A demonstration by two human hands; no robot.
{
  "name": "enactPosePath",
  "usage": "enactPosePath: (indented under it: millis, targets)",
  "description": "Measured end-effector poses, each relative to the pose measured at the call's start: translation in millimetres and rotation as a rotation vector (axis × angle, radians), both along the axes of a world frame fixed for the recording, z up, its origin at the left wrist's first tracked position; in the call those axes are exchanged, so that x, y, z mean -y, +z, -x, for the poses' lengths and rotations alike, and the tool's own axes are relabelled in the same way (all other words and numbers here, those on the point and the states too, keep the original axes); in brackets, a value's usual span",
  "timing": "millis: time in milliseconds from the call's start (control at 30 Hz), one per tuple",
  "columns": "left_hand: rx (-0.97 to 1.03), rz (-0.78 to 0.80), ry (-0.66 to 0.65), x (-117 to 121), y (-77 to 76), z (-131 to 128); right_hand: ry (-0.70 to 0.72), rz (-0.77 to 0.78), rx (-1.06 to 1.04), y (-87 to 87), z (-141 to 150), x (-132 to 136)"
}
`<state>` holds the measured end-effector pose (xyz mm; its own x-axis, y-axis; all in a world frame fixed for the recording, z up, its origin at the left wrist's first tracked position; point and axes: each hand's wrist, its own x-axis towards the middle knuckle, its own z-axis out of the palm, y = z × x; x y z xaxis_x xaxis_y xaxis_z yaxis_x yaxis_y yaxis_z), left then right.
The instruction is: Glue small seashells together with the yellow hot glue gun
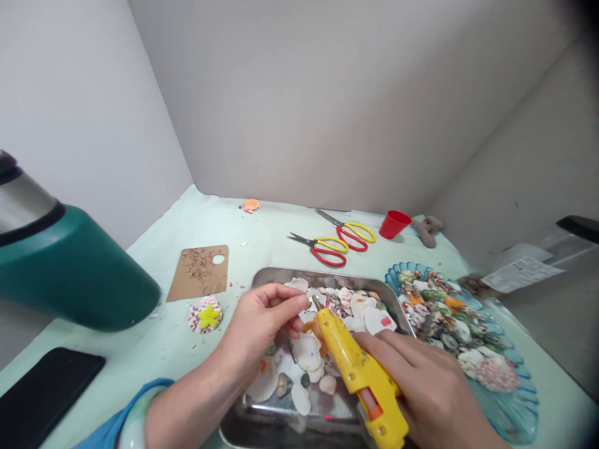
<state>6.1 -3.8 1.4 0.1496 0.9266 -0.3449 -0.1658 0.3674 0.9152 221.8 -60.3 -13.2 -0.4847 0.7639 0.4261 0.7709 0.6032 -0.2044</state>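
Note:
My right hand (421, 386) grips a yellow glue gun (360, 374), its metal nozzle pointing up and left over a metal tray (281, 275) full of seashells. My left hand (262, 324) is closed in a pinch on a small pale shell (304, 303) right at the nozzle tip. Both hands hover above the tray. White, grey and orange shells (306, 352) lie loose in the tray beneath them.
A blue glass plate (510, 424) of coloured shells sits right of the tray. Two red-and-yellow scissors (334, 246) and a red cup (394, 224) lie behind. A brown card (200, 272), a decorated shell (204, 315), a teal appliance (70, 268) and a black phone (42, 396) are to the left.

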Motion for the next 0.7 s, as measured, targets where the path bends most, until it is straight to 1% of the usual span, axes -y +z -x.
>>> enactPosePath:
  millis: [333, 467, 567, 633, 700]
  targets:
    - [-0.026, 0.003, -0.003, 0.8, 0.1, 1.6, -0.019, -0.008, 0.034, 0.4, -1.9, -0.1]
    - [-0.013, -0.007, -0.013, 0.9, -1.0, 2.2, -0.011, 0.056, 0.066, 4.7, -1.4, 0.1]
    - [-0.008, -0.025, -0.009, -0.2, -1.8, 2.3, -0.005, 0.088, 0.044, 9.4, -4.3, 0.7]
    - [-0.016, -0.040, 0.005, -1.0, -1.7, 2.3, -0.025, 0.092, 0.039, 11.0, -9.5, 2.1]
    - [-0.016, -0.047, 0.018, -1.3, -1.1, 2.3, -0.069, 0.109, 0.095, 10.4, -16.1, 4.2]
